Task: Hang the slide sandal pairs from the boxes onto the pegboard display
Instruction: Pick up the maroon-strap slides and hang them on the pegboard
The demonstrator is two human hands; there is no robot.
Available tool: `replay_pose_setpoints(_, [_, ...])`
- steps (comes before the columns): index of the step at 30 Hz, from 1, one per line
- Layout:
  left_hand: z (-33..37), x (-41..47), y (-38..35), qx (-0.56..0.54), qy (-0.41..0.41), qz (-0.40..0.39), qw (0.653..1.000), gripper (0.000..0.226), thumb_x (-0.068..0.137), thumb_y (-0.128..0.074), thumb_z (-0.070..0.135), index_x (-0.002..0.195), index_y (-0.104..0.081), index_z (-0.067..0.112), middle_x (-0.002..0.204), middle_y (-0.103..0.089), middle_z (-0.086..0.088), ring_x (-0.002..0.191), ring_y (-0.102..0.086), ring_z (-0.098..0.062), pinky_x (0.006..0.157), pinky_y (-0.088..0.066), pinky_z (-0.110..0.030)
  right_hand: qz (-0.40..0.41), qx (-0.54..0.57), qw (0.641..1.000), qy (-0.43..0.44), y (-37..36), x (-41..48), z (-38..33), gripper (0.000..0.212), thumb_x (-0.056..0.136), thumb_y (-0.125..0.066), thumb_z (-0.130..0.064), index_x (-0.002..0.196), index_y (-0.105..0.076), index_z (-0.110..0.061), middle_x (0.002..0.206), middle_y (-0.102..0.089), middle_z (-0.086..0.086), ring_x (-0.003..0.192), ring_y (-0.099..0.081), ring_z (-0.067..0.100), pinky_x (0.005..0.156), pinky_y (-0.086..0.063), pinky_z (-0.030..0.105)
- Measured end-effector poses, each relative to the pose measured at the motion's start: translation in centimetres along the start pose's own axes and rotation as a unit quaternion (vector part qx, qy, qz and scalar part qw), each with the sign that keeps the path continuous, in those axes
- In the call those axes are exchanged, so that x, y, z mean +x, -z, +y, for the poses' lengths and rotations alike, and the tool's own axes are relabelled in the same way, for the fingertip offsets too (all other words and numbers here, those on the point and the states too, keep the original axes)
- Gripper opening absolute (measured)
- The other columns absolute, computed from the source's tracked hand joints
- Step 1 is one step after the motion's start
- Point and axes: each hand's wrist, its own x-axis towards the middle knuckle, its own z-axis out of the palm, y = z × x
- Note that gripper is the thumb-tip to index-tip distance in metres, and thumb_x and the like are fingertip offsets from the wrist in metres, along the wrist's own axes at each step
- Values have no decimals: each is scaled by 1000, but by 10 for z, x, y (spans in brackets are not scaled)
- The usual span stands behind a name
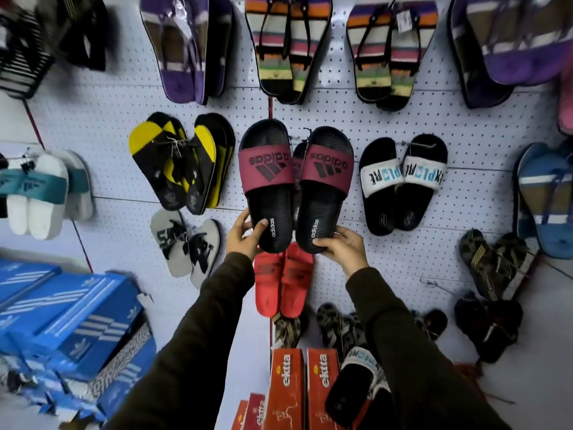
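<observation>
A pair of black slides with maroon straps is held up against the white pegboard [387, 125], toes upward. My left hand [243, 234] grips the heel of the left slide [268, 184]. My right hand [344, 246] grips the heel of the right slide [325, 187]. A string or tag joins the pair near the top, by a peg. Another maroon-strapped slide shows behind, between the two. Blue shoe boxes [71, 318] are stacked at lower left, and red boxes [286, 386] stand below my arms.
The pegboard carries several hung pairs: yellow-black flip-flops [183, 162], black slides with white straps [403, 181], red slides [283, 280] just under my hands, striped sandals [285, 48] above. An empty hook [434, 285] sticks out at lower right. A loose white-strapped slide [359, 386] lies by the red boxes.
</observation>
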Motion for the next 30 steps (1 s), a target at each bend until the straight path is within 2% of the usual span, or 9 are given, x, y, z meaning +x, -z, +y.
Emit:
replay_pose_setpoints(2, [22, 19, -1, 1, -16, -4, 1000, 51, 91, -61, 11, 139, -46, 12, 109, -53, -11, 97, -58, -21, 68, -55, -35, -5, 4, 1000, 18, -15, 12, -16, 53, 75, -66, 22, 127, -57, 13, 122, -67, 30, 101, -68, 34, 65, -63, 25])
replay_pose_setpoints(4, [38, 39, 0, 1, -20, -5, 1000, 50, 91, -61, 12, 139, -46, 14, 106, -52, -10, 92, -58, -20, 66, -54, -33, -6, -6, 1000, 21, -27, 26, -27, 53, 75, -67, 19, 127, -58, 11, 122, -69, 28, 103, -69, 33, 69, -62, 26])
replay_pose_setpoints(9, [40, 81, 7, 8, 14, 21, 1000, 53, 89, -62, 13, 140, -46, 18, 83, -54, 5, 98, -55, -23, 82, -52, -46, 15, -60, 998, 9, -40, 59, -32, 39, 71, -73, 14, 108, -68, 2, 116, -73, 24, 109, -72, 36, 76, -61, 32])
replay_pose_setpoints(11, [30, 90, 10, 16, 42, 29, 999, 52, 89, -62, 12, 138, -46, 17, 84, -53, 2, 98, -54, -25, 76, -53, -46, 16, -80, 997, -7, -42, 67, -25, 31, 71, -72, 14, 96, -69, -2, 115, -73, 25, 110, -71, 38, 87, -60, 39])
replay_pose_setpoints(17, [-14, 104, 15, 28, 105, 21, 994, 49, 89, -63, 12, 135, -48, 16, 81, -56, 0, 96, -55, -25, 62, -51, -38, 13, -81, 995, -57, -42, 82, 13, 42, 71, -69, 20, 112, -67, 12, 118, -70, 32, 102, -71, 41, 78, -60, 39])
replay_pose_setpoints(19, [-27, 107, 14, 29, 118, 17, 992, 50, 88, -64, 12, 136, -49, 17, 86, -59, -6, 97, -56, -25, 70, -55, -48, 18, -70, 995, -65, -41, 87, 26, 43, 73, -67, 22, 113, -65, 9, 120, -68, 34, 96, -69, 38, 72, -60, 37])
replay_pose_setpoints(23, [-44, 110, 9, 54, 100, 15, 993, 50, 92, -57, 9, 140, -45, 13, 110, -61, -18, 108, -60, -29, 101, -47, -58, 32, -86, 994, -63, -39, 94, 45, 57, 79, -68, 17, 132, -53, 4, 120, -66, 28, 106, -67, 40, 97, -54, 51])
replay_pose_setpoints(27, [-59, 102, 3, 62, 71, 48, 994, 51, 92, -53, 8, 142, -43, 15, 140, -52, -17, 126, -53, -35, 107, -44, -54, -16, -139, 986, -91, -25, 86, 58, 52, 90, -69, -12, 138, -49, -13, 125, -66, 15, 101, -68, 32, 98, -52, 45])
replay_pose_setpoints(30, [-82, 83, -1, 75, 50, 86, 992, 51, 91, -56, 11, 140, -44, 17, 138, -53, -8, 117, -58, -28, 101, -49, -49, -22, -155, 981, -118, -5, 75, 73, 52, 91, -69, -22, 139, -50, -16, 123, -64, 7, 106, -70, 33, 98, -52, 45])
